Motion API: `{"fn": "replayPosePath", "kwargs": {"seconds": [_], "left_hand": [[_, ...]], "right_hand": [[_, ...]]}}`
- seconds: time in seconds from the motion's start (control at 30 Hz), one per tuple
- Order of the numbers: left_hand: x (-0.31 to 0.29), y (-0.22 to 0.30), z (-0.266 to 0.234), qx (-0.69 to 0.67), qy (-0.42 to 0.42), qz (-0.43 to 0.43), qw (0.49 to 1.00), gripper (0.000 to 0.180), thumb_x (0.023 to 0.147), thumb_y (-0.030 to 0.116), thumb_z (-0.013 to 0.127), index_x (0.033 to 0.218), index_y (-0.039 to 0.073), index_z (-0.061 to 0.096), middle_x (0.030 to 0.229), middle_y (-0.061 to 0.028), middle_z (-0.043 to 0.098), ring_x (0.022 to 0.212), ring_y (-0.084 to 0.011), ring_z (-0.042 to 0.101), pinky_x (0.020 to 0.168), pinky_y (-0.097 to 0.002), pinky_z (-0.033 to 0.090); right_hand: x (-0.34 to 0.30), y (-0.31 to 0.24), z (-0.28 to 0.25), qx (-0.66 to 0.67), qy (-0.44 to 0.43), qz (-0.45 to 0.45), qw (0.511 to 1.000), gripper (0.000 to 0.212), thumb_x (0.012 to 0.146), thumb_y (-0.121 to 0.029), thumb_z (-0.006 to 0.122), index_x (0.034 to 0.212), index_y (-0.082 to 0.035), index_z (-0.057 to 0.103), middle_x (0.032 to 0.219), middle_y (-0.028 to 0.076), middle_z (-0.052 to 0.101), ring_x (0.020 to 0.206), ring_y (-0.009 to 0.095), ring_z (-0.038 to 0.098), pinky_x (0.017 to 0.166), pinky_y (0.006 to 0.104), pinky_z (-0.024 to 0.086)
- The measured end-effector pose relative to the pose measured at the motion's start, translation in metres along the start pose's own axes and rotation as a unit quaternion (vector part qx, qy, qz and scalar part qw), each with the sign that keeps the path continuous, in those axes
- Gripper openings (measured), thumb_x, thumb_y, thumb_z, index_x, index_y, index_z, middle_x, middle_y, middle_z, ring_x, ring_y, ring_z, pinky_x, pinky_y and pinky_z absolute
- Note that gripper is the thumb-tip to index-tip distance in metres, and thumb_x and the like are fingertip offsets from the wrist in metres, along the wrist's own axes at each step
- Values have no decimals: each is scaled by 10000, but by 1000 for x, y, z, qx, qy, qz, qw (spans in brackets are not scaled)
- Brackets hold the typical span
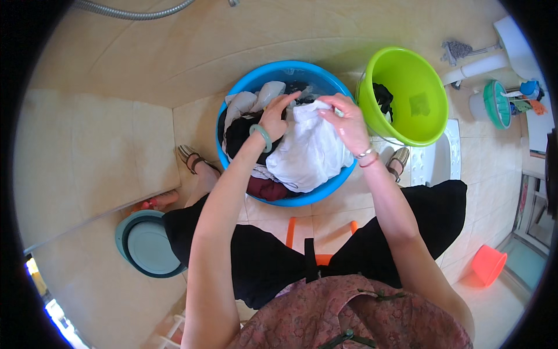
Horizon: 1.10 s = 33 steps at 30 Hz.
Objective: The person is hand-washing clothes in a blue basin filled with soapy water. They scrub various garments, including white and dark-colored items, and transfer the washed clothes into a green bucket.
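A blue basin (232, 99) stands on the tiled floor in front of me, filled with wet laundry. A white garment (311, 151) lies on top and hangs over the near rim. My left hand (276, 116), with a green bangle on the wrist, pinches the garment's upper edge. My right hand (349, 122), with bracelets on the wrist, grips the same edge just to the right. Black cloth (241, 134), pale grey cloth (244, 102) and a dark red piece (267, 189) lie under and beside the white garment.
A lime green bucket (407, 75) with dark cloth inside stands right of the basin. A teal basin (145, 244) lies at lower left, a small orange bucket (488, 264) at lower right. An orange stool (293, 230) is under me. My sandalled feet flank the blue basin.
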<state>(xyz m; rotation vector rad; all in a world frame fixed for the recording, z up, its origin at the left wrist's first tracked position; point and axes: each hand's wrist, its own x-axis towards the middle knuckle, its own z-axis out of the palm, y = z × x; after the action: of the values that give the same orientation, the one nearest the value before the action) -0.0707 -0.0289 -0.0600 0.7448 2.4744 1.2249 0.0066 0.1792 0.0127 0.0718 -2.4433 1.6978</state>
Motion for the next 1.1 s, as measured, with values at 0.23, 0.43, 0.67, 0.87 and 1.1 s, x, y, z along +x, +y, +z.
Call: {"fn": "replayPosePath", "kwargs": {"seconds": [0.23,0.43,0.67,0.87,1.1], "left_hand": [[1,44,-50,-86,-100,-52,990,493,747,183,764,1190,59,587,1187,-71,596,1113,-186,550,977,-315,424],[-21,77,-122,-393,-3,-141,909,291,794,15,695,1021,93,532,1033,-38,627,956,-140,607,798,-299,492],[-36,153,-105,-480,-23,19,877,303,700,-115,607,872,110,497,1303,-159,524,1194,-251,511,993,-375,411],[-71,173,-103,-372,-123,65,918,337,649,-124,589,754,99,359,1232,-109,571,1163,-164,472,993,-319,379],[-83,175,-100,-256,-173,78,948,301,605,-73,600,673,97,361,1124,-64,605,955,-182,472,848,-315,393]], "right_hand": [[15,-91,-45,365,-4,-22,931,215,888,-16,584,1097,21,618,1052,38,621,1003,133,578,916,251,423],[32,-55,-80,232,-23,18,972,210,823,12,610,1031,-13,613,1023,24,625,951,110,578,888,245,439],[12,-6,-52,-158,-27,-85,983,246,744,-127,720,959,-93,607,1197,89,556,1045,201,557,908,295,435],[18,-70,-63,118,-220,200,948,583,844,-458,654,1290,-100,539,1356,123,499,1066,197,565,915,320,438],[-10,-15,-30,-298,-300,124,898,603,754,-540,655,1236,-183,603,1207,126,623,1075,288,609,918,366,476]]}}
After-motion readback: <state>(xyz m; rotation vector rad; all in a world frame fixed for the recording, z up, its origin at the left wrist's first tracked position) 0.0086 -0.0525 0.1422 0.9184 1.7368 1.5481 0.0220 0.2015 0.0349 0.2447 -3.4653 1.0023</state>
